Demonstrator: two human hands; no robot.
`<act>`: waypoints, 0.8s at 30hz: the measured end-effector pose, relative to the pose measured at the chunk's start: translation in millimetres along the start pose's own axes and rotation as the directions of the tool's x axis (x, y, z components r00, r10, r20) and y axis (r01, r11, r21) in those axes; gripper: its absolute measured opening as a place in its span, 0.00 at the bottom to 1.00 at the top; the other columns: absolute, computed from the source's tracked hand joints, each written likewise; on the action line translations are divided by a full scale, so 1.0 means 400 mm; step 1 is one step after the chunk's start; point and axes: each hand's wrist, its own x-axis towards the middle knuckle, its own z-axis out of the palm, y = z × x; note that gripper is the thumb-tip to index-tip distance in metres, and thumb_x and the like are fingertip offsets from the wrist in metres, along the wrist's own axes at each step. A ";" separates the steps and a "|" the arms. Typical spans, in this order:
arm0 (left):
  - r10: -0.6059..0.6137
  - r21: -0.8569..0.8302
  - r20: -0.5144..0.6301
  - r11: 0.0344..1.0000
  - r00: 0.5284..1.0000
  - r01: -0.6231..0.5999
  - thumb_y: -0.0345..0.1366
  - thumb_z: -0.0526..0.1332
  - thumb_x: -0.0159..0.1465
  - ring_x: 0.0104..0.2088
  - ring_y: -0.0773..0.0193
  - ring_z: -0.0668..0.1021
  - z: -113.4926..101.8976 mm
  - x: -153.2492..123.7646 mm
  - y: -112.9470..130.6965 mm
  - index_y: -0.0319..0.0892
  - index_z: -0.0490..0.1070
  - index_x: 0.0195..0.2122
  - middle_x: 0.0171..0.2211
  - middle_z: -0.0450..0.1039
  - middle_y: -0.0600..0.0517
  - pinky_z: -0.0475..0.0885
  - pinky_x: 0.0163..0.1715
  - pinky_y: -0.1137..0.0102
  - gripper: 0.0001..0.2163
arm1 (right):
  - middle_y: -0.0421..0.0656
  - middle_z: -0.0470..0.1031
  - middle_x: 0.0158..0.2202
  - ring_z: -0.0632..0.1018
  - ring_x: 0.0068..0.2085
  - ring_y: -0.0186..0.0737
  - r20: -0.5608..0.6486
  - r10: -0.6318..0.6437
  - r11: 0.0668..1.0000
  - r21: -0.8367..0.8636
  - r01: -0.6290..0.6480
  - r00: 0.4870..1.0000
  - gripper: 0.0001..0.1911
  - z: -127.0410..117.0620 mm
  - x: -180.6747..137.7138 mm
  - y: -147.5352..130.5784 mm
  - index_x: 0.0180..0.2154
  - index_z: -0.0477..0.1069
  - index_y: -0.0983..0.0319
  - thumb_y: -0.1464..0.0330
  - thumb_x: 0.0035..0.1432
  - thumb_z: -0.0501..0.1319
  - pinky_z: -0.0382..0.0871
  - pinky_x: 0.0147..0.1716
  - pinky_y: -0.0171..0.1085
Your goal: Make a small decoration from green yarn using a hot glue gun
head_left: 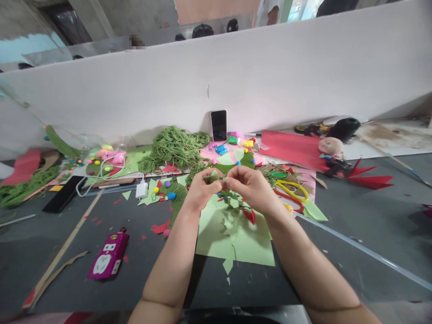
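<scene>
Over the middle of the desk my left hand [206,186] is closed on a small piece of light green paper [213,177]. My right hand [243,182] meets it fingertip to fingertip, pinched at the right edge of that piece; the fingers hide most of it. Below both hands lies a light green paper sheet [253,247], with cut green paper leaves [231,225] and a red paper scrap [249,216] on it. Left of my left wrist is a curved shape wrapped in green yarn [177,198], dotted with coloured pom-poms. Scissors with yellow and orange handles [297,191] lie beside my right forearm.
A heap of green yarn [175,146] and a propped phone [219,125] stand by the white partition [270,76]. To the left are a dark phone [64,194], a white charger [141,189] and a purple box [110,254]. A red sheet [292,150] and a clear stick [367,252] lie right.
</scene>
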 end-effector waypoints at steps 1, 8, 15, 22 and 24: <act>0.008 0.023 -0.018 1.000 1.000 -0.007 0.29 0.64 0.46 0.20 0.69 0.71 0.001 0.000 0.002 0.41 0.70 0.25 0.18 0.67 0.59 0.66 0.23 0.73 0.04 | 0.37 0.69 0.23 0.68 0.25 0.32 -0.010 -0.001 1.000 -0.012 0.001 1.000 0.06 0.000 0.001 0.001 0.26 0.65 0.61 0.68 0.53 0.59 0.62 0.25 0.34; 0.025 0.098 -0.038 0.995 0.999 -0.021 0.31 0.65 0.48 0.23 0.68 0.74 -0.013 -0.003 0.020 0.40 0.72 0.27 0.21 0.72 0.57 0.68 0.26 0.74 0.05 | 0.40 0.74 0.29 0.73 0.30 0.35 0.017 -0.057 0.998 -0.035 0.057 0.998 0.07 -0.031 0.001 0.004 0.33 0.72 0.61 0.64 0.56 0.61 0.66 0.30 0.36; -0.056 0.104 0.051 0.993 0.997 0.050 0.33 0.67 0.49 0.25 0.66 0.76 -0.023 -0.009 0.024 0.40 0.71 0.28 0.22 0.72 0.57 0.71 0.31 0.70 0.07 | 0.45 0.73 0.45 0.74 0.38 0.36 0.028 -0.259 0.933 -0.253 0.258 0.965 0.12 -0.048 0.010 0.023 0.43 0.76 0.59 0.71 0.57 0.60 0.68 0.34 0.37; -0.123 0.220 0.154 0.972 0.980 0.088 0.33 0.65 0.51 0.24 0.68 0.72 -0.032 -0.013 0.035 0.39 0.70 0.27 0.21 0.68 0.56 0.64 0.27 0.73 0.05 | 0.43 0.74 0.39 0.72 0.32 0.32 0.113 -0.210 0.937 -0.260 0.233 0.971 0.04 -0.055 0.004 0.016 0.31 0.72 0.61 0.72 0.57 0.59 0.66 0.30 0.34; -0.157 0.284 0.177 0.953 0.972 0.103 0.33 0.65 0.51 0.23 0.69 0.69 -0.030 -0.017 0.042 0.40 0.69 0.26 0.20 0.65 0.57 0.61 0.24 0.74 0.05 | 0.41 0.74 0.33 0.70 0.28 0.31 0.174 -0.120 0.951 -0.262 0.164 0.977 0.04 -0.060 0.000 0.013 0.33 0.71 0.61 0.70 0.58 0.57 0.63 0.26 0.33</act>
